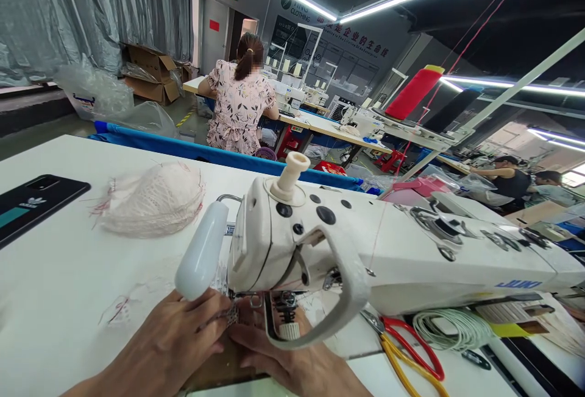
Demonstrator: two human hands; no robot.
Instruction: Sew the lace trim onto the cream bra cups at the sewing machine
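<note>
My left hand [180,327] is at the needle area of a white sewing machine [402,251], its fingers bent and pressed together. Beside it, partly covered by the machine's curved front guard [351,287], my right hand [283,354] has its fingers bent inward and close together. The fingertips of both hands almost meet under the machine head. What lies between them is mostly hidden; only a small patterned grey bit shows. A pale lamp-like cover [201,254] hangs just above my left hand.
On the table's left lie a pile of pale lace cups [153,199], lace scraps [132,309] and a dark phone [41,205]. Scissors [409,351] and coiled cord [450,329] lie at right. A red thread cone [414,92] stands behind. A co-worker [242,98] sits ahead.
</note>
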